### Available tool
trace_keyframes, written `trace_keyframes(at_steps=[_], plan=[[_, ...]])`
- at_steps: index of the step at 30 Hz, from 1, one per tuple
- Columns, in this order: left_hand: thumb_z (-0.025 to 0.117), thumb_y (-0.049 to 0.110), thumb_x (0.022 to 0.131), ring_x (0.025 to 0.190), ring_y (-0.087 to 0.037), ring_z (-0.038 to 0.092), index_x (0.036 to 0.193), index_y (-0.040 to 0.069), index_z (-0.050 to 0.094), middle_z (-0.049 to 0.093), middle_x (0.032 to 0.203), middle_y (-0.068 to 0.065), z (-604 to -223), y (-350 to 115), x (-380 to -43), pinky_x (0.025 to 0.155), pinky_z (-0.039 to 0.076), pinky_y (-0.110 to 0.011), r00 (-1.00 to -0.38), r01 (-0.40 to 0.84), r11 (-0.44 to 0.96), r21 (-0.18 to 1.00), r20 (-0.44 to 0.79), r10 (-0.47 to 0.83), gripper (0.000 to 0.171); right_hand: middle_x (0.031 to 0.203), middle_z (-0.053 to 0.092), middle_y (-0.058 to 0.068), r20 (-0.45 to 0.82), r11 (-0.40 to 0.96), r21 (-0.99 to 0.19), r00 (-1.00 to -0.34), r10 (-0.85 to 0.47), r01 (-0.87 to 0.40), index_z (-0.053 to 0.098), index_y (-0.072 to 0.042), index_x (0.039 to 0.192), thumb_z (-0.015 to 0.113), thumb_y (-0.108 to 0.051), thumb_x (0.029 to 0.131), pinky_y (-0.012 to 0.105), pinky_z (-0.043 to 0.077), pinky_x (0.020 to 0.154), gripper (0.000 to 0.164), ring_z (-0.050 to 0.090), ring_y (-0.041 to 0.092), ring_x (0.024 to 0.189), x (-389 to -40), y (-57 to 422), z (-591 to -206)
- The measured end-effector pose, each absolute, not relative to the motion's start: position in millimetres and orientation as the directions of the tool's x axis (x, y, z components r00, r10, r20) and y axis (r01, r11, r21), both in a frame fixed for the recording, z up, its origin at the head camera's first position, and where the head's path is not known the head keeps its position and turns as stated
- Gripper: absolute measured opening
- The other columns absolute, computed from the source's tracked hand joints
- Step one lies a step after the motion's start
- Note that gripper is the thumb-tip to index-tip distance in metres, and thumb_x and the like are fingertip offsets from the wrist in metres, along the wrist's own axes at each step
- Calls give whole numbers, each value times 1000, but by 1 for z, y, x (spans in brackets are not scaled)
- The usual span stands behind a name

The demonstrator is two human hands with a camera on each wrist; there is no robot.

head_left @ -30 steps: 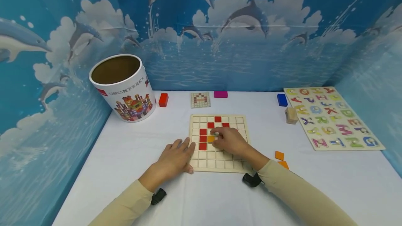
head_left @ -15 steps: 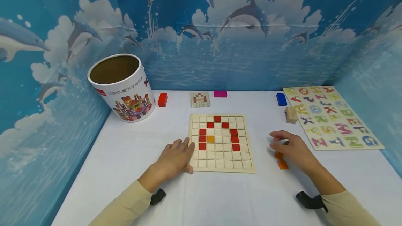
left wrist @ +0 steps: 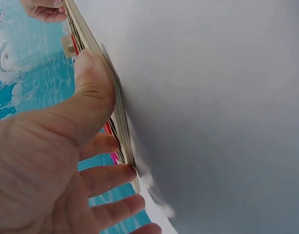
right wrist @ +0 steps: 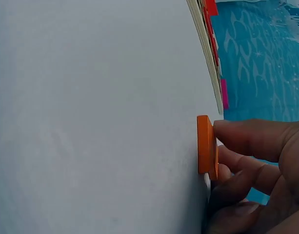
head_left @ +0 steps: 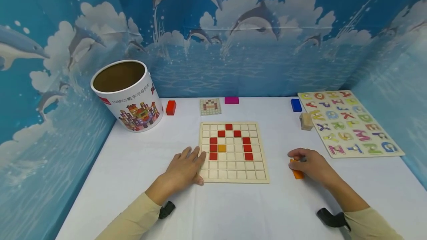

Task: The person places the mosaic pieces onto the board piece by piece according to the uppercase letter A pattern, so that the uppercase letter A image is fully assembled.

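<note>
My left hand (head_left: 182, 169) lies flat with spread fingers at the left edge of a wooden grid board (head_left: 233, 176); in the left wrist view its thumb (left wrist: 93, 73) and fingertips touch the board's side. Square red tiles (head_left: 228, 126) form an arch on the grid, with one orange tile (head_left: 221, 148) inside it. To the right of the board, my right hand (head_left: 311, 166) pinches at a loose orange tile, mostly hidden by the thumb and fingers. A second orange tile (right wrist: 203, 145) lies on the cloth right in front of it, nearer the right wrist camera.
Behind the board lie a small pattern card (head_left: 210, 106), a magenta block (head_left: 231, 100) and a red block (head_left: 171, 107). A large white tub (head_left: 136, 101) stands back left. At right are a blue block (head_left: 296, 105), a wooden block (head_left: 306, 121) and an alphabet board (head_left: 350, 125).
From over the grid, my right hand has moved right to the loose orange tiles, and its fingers have closed in at one. My left hand has stayed at the board's edge.
</note>
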State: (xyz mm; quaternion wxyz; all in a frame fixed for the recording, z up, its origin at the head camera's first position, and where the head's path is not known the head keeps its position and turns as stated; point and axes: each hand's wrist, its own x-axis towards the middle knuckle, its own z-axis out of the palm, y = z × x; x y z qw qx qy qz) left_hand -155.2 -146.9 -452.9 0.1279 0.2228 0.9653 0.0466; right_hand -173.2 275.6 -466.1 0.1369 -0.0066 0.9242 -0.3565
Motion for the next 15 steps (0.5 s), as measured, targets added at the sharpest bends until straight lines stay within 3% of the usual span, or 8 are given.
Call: trace_keyframes(at_steps=[7, 11, 15], plan=[[77, 50, 78, 152, -43, 23, 158, 11, 39, 29, 166, -16, -452, -146, -155, 112, 31, -62, -871, 399, 903, 157, -242, 427, 97, 96, 58, 7, -224, 760, -647, -968, -110, 63, 64, -5, 108, 72, -20, 93, 34, 45, 71, 23, 53, 24, 91, -173, 272, -466], [77, 49, 78, 152, -43, 23, 158, 11, 39, 30, 165, -17, -452, -146, -155, 112, 32, -62, -870, 403, 901, 161, -237, 432, 96, 95, 57, 8, -270, 708, -697, -956, -117, 111, 56, -4, 117, 65, -27, 100, 32, 45, 68, 30, 53, 23, 85, -176, 276, -460], [76, 50, 79, 152, -43, 23, 158, 11, 38, 29, 166, -16, -452, -147, -154, 112, 32, -62, -870, 404, 902, 154, -238, 431, 96, 93, 55, 9, -273, 552, -817, -956, -112, 168, 51, -2, 127, 55, -36, 106, 29, 43, 61, 40, 50, 21, 74, -185, 283, -450]])
